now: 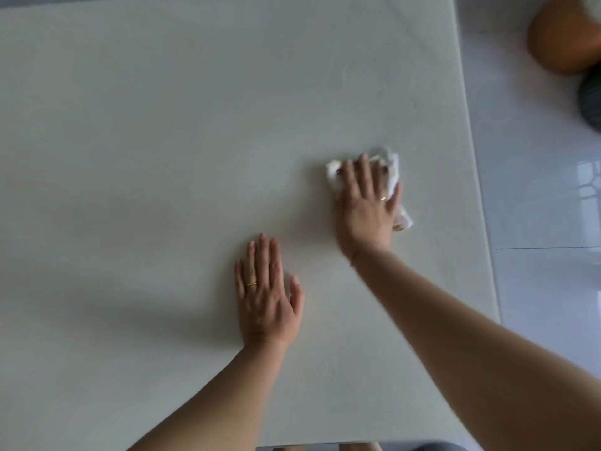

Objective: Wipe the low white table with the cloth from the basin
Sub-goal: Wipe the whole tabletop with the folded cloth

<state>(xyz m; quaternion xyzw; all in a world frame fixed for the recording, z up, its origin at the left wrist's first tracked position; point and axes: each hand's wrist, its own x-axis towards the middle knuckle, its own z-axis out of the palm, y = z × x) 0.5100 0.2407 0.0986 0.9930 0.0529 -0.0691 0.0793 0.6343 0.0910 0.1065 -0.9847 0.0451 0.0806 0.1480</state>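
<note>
White cloth point(395, 177) mostly hidden under right hand point(367, 206) | table point(162, 125) edges cropped

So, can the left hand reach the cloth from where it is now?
Probably yes. The left hand lies flat on the table, and only bare tabletop separates it from the cloth. But the right hand covers most of the cloth, so only its edges are free.

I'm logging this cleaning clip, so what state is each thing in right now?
Cloth: crumpled, pressed flat on the table under the right hand.
Right hand: fingers spread, palm down on the cloth.
Left hand: open, flat on the table, holding nothing.
Table: bare apart from the cloth and hands.
</note>
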